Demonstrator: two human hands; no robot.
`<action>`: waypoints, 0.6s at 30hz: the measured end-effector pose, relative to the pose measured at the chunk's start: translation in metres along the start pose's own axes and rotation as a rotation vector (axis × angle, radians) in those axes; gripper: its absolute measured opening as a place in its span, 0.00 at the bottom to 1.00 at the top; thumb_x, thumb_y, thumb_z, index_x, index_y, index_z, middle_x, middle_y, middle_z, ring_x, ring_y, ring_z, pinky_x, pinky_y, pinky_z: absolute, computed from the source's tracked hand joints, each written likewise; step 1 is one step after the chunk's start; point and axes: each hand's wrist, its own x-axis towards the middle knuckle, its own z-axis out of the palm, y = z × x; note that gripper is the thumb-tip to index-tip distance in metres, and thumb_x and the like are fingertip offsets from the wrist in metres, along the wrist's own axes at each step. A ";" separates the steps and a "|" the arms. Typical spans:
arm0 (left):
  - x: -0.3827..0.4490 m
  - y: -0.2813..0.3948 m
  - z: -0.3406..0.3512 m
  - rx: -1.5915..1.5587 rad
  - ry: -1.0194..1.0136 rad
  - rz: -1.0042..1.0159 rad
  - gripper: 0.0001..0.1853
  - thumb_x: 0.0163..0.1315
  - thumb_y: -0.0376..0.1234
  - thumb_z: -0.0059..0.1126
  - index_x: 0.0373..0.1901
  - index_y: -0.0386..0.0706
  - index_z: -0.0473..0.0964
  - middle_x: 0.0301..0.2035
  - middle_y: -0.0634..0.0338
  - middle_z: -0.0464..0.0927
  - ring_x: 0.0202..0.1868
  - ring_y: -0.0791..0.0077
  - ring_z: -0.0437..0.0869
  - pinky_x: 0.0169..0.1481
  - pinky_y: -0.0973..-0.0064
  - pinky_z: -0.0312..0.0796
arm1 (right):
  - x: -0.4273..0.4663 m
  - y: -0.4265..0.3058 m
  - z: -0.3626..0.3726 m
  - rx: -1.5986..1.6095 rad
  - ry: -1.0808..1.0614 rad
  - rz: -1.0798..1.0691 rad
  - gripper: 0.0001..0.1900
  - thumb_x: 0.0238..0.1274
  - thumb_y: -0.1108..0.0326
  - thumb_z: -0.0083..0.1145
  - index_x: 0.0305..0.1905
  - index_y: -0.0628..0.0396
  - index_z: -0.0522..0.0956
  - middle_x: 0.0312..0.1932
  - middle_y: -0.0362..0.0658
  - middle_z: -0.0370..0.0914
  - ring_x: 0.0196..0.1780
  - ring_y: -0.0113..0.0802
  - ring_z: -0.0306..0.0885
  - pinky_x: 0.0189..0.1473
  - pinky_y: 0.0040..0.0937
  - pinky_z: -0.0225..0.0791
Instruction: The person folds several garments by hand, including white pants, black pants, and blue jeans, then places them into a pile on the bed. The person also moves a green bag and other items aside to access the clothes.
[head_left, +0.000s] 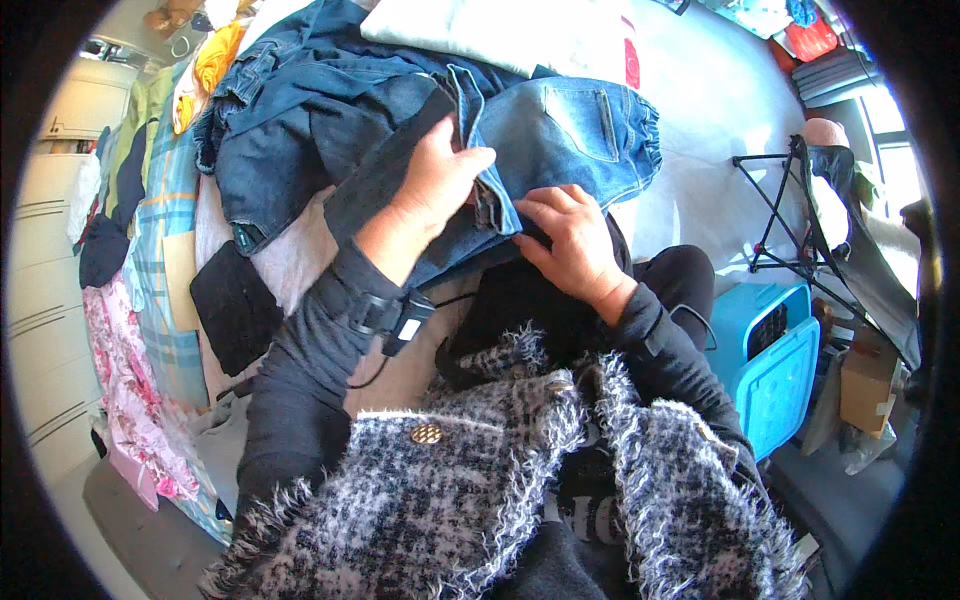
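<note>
Blue denim jeans lie before me, with an elastic waistband and a back pocket at the right end. One leg is turned up in a cuff, and its darker cloth shows to the left. My left hand grips this cuff from the left, the thumb lying over it. At the cuff's lower right corner, my right hand holds the edge between thumb and fingers. Darker blue jeans lie crumpled on the left, partly under the leg. A folded black cloth rests nearer me at the left.
White folded cloth lies beyond the jeans. A plaid cloth and floral fabric hang along the left side. A blue plastic bin stands at my right, below a folding chair frame. A cardboard box is farther right.
</note>
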 end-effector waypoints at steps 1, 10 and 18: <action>-0.001 -0.008 0.004 0.023 0.024 0.005 0.22 0.53 0.28 0.59 0.52 0.33 0.70 0.40 0.56 0.79 0.40 0.71 0.80 0.47 0.75 0.73 | 0.003 -0.002 -0.006 0.110 0.019 0.085 0.23 0.50 0.62 0.63 0.52 0.57 0.76 0.49 0.48 0.75 0.50 0.44 0.73 0.54 0.39 0.65; -0.045 -0.025 0.012 0.105 -0.188 0.222 0.34 0.60 0.25 0.58 0.67 0.35 0.56 0.43 0.56 0.77 0.39 0.79 0.79 0.46 0.82 0.73 | 0.064 0.029 0.005 0.424 -0.202 0.468 0.26 0.47 0.61 0.65 0.48 0.70 0.75 0.34 0.57 0.80 0.39 0.42 0.81 0.41 0.32 0.72; -0.085 -0.062 -0.120 0.101 0.663 -0.045 0.31 0.64 0.37 0.55 0.66 0.39 0.59 0.54 0.55 0.72 0.53 0.71 0.73 0.58 0.73 0.65 | 0.098 -0.008 -0.049 0.555 0.078 -0.056 0.20 0.50 0.73 0.59 0.51 0.62 0.77 0.35 0.46 0.81 0.38 0.30 0.79 0.43 0.28 0.72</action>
